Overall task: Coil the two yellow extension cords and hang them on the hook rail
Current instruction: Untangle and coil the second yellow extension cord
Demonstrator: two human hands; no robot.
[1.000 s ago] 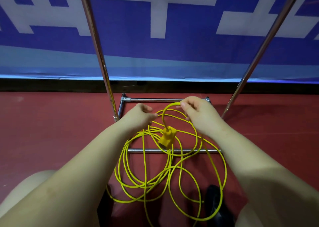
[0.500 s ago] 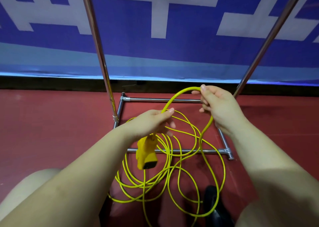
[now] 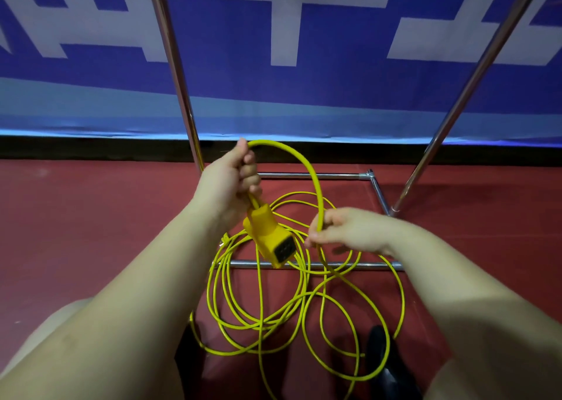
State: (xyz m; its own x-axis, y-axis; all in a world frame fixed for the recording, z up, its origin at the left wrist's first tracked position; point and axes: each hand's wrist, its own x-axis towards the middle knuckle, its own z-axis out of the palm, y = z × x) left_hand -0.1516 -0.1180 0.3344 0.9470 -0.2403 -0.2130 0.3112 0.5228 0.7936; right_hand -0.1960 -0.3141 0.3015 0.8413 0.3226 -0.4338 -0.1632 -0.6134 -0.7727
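A yellow extension cord (image 3: 261, 308) lies in loose tangled loops on the red floor between my arms. My left hand (image 3: 231, 177) grips the cord just above its yellow socket block (image 3: 270, 237), which hangs below the fist. From that fist the cord arcs up and over to my right hand (image 3: 337, 232), which pinches it lower down. I cannot tell the two cords apart in the pile. The hook rail is out of view.
The rack's chrome base frame (image 3: 313, 175) lies on the floor under the cord, with two slanted chrome uprights (image 3: 179, 74) rising left and right. A blue and white banner (image 3: 282, 34) hangs behind. A dark shoe (image 3: 380, 357) shows at the bottom, and a knee at the lower left.
My left hand rose with the socket block and closed into a fist on the cord. My right hand came down and nearer, drawing the cord into an arc between both hands.
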